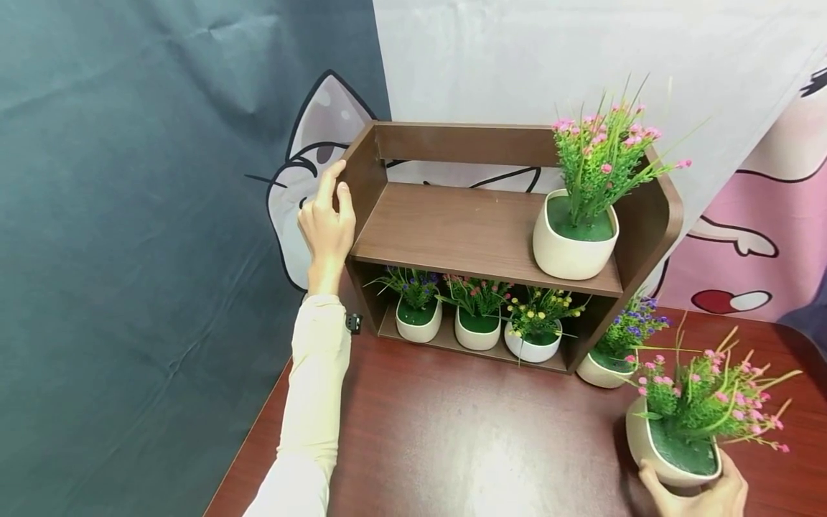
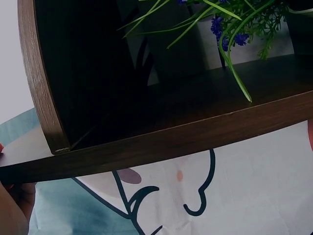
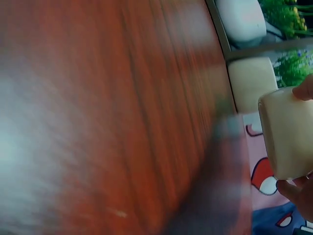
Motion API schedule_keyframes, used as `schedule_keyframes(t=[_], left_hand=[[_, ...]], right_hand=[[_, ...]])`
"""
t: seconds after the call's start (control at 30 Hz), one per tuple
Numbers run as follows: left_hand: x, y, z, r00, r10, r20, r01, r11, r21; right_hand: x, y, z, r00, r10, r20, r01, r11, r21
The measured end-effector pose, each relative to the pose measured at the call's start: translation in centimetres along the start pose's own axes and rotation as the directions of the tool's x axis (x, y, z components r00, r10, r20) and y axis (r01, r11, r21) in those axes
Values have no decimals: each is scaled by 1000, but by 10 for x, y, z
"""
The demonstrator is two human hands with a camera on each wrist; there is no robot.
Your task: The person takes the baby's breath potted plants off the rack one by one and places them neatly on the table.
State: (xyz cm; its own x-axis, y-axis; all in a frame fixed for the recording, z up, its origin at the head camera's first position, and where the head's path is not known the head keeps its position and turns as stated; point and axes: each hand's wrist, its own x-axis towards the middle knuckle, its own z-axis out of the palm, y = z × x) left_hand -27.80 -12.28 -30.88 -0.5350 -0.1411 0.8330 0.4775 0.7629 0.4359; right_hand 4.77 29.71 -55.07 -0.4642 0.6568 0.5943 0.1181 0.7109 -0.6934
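My left hand (image 1: 328, 228) is at the left side panel of a brown two-tier wooden shelf (image 1: 452, 222). In the left wrist view, fingers (image 2: 13, 210) lie outside that panel and a fingertip shows on its inner side, so the hand grips the panel's edge. At the lower right, my right hand (image 1: 707, 495) holds a cream pot with pink flowers (image 1: 675, 456) by its sides, tilted above the table. The right wrist view shows this pot's underside, thumb and fingers on opposite sides. A similar pink-flowered pot (image 1: 575, 248) stands at the right of the upper tier.
The lower tier holds a purple-flowered pot (image 1: 418, 324), a red-flowered pot (image 1: 478, 334) and a yellow-flowered pot (image 1: 533, 345). Another purple-flowered pot (image 1: 604, 370) stands beside the shelf's right panel. The glossy reddish table (image 1: 452, 431) meets printed curtains (image 1: 161, 215) behind and left.
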Motion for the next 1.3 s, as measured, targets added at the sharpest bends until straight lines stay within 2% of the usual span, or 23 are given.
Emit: schedule_keyframes(t=[0.07,0.17,0.3,0.43,0.57,0.8,0.97,1.3], left_hand=[[0,0,0,1000,8,-11,-8,1000,0],[1,-1,1,1000,19,-17,-19,1000,4],[0,-2,2,1000,24,-7,-24,1000,7],[0,-3,2,1000,22,-3,-22,1000,12],[0,-3,2,1000,17,-2,-17,1000,19],[-1,-3,2,1000,15,2,-15,1000,20],[-1,-2,2,1000,10,5,-10,1000,24],[-1,-1,3,1000,15,-15,-15,1000,24]], right_hand=[[5,3,1,1000,26,10,-26,1000,-11],[12,4,2,994,104,43,-102,994,-40],[22,6,6,970,218,106,-209,974,-89],[32,11,11,952,263,154,-249,963,-107],[43,16,17,950,250,189,-238,968,-84],[66,22,30,931,260,257,-247,965,-83],[79,25,41,926,244,288,-230,970,-82],[87,31,61,926,181,331,-172,984,-54]])
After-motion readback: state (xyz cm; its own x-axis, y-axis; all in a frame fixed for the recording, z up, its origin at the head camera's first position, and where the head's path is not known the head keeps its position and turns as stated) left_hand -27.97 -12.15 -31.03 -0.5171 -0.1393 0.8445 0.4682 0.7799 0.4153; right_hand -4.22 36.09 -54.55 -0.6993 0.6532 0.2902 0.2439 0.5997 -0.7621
